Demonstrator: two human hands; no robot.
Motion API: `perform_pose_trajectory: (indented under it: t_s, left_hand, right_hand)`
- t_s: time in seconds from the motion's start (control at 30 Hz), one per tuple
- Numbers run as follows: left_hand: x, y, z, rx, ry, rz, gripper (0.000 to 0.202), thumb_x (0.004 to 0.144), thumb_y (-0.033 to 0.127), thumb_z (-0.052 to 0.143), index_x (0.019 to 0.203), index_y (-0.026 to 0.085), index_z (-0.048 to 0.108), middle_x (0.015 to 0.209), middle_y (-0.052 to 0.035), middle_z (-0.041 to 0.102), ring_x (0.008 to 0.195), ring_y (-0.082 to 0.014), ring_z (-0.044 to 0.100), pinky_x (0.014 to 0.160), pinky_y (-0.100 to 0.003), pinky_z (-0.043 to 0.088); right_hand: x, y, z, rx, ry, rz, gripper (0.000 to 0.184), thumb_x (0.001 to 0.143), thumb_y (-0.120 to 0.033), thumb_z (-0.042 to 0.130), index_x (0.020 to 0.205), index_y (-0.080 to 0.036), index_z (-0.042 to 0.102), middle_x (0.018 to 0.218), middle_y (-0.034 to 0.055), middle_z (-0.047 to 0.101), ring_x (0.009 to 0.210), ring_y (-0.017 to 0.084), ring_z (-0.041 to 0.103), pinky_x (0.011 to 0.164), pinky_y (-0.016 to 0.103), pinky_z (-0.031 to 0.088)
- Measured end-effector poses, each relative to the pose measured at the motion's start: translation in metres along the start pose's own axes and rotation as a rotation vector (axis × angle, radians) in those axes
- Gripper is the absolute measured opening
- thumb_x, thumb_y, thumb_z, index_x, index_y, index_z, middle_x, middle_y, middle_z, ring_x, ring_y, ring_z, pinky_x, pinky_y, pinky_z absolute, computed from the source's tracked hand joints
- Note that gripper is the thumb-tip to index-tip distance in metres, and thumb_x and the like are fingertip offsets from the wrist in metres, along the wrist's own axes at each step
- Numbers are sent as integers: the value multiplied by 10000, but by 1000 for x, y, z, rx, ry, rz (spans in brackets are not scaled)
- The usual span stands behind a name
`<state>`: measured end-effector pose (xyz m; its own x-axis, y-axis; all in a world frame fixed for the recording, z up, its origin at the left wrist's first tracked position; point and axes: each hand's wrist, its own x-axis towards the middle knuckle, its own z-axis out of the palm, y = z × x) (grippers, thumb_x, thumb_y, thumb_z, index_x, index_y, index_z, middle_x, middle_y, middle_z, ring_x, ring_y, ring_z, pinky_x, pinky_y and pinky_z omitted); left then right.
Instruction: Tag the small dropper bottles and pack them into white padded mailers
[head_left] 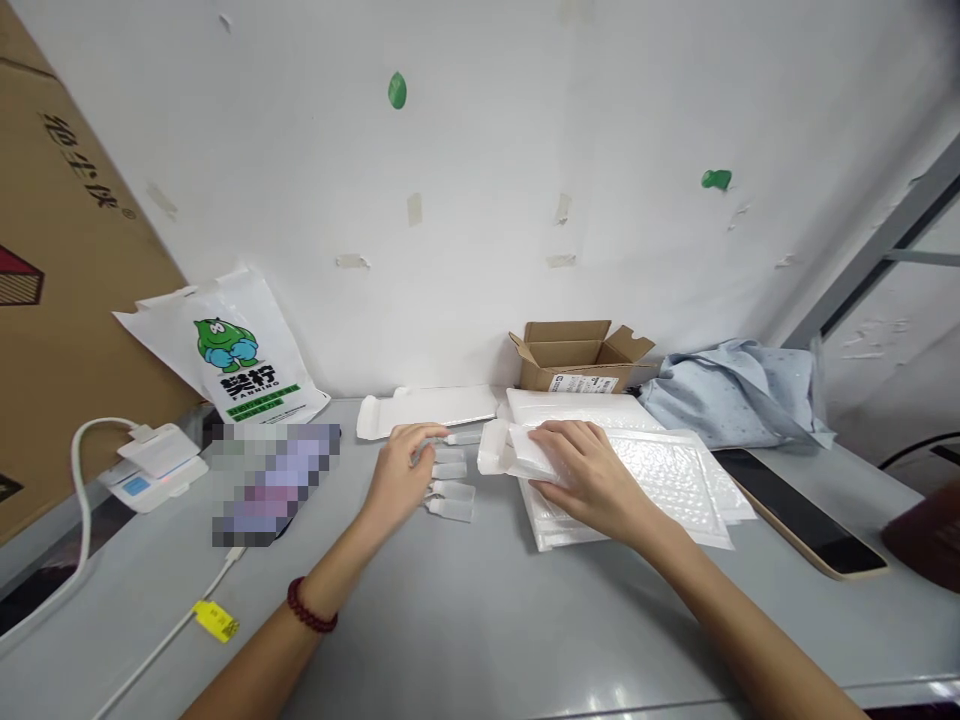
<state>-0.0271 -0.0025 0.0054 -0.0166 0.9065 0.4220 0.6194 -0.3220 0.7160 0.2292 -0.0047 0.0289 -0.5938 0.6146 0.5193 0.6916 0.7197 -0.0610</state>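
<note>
My left hand (401,475) is curled at the middle of the table, thumb and forefinger closing on the narrow end of a small clear plastic vial (465,438). Just below it, several similar flat clear vials (451,500) lie in a column, their narrow ends partly behind my fingers. In my right hand (589,475) is a small white box (531,455), its flap end open and facing left towards the vials. Whether anything is inside the box cannot be seen. Under that hand lies a stack of white bubble mailers (660,470).
Behind stand a flat white carton (431,408) and an open brown box (570,360). A phone (799,510) and blue cloth (739,390) are at right. At left are a blurred-out device (281,485), cables, a white case (154,465), a printed bag (244,350) and a large carton (67,280).
</note>
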Motion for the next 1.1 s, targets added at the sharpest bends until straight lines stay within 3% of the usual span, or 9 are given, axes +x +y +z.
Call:
perform_pose_trajectory:
  t_s: [0.17,0.33,0.53,0.67,0.8,0.9,1.0,1.1]
  left_hand:
    - [11,-30,5,168,-70,11,298,820,210,419,943,207,691,1177,-57,634,1157,-246,451,981,-466,372]
    - [13,-29,10,173,-239,-64,355,885,340,364,988,227,683,1215,-42,621,1204,-277,405,990,-505,331]
    - [11,-26,10,218,-256,11,378,908,413,348,1024,240,663,1104,-47,669,1147,-275,445,971,-512,319]
    - [12,-27,10,208,-197,90,343,898,394,390,948,221,682,1051,-54,678,1082,-254,492,940,-470,371]
    - [12,-20,4,127,-18,127,235,832,316,496,872,186,688,933,-78,697,982,-235,559,882,-415,437]
    - [9,-5,-6,2,96,35,176,795,297,544,799,194,687,889,-61,709,903,-216,604,806,-359,477]
    - [4,13,-15,-143,138,-80,158,769,316,589,772,190,684,853,-43,717,795,-190,636,724,-308,504]
    - [1,23,-18,-196,140,-62,154,761,320,608,782,188,685,816,-31,713,737,-170,631,699,-290,509]
  right_hand:
    - [0,0,1,-7,0,-5,354,835,-275,534,1170,-178,469,1118,136,554,1008,269,502,849,438,384]
    - [1,-1,1,11,-5,-4,358,835,-271,531,1178,-192,469,1118,137,556,1004,273,507,851,443,383]
    - [1,-2,0,29,-13,2,350,835,-271,535,1170,-189,473,1115,139,553,1002,276,504,854,442,378]
    - [0,-1,0,28,-15,3,357,841,-283,525,1183,-198,472,1117,138,552,997,274,505,851,444,378]
    - [0,-1,0,15,-15,5,357,839,-280,528,1180,-191,471,1119,136,553,1002,271,504,857,439,377]
    - [0,-2,0,13,-13,13,357,835,-277,532,1178,-199,470,1124,134,550,1012,272,501,862,440,373]
    - [0,-2,0,5,-15,18,369,829,-275,535,1186,-207,471,1131,126,547,1021,270,498,864,438,377]
    - [-1,-1,0,-14,1,10,387,822,-274,538,1194,-196,469,1127,125,546,1022,268,496,860,433,382]
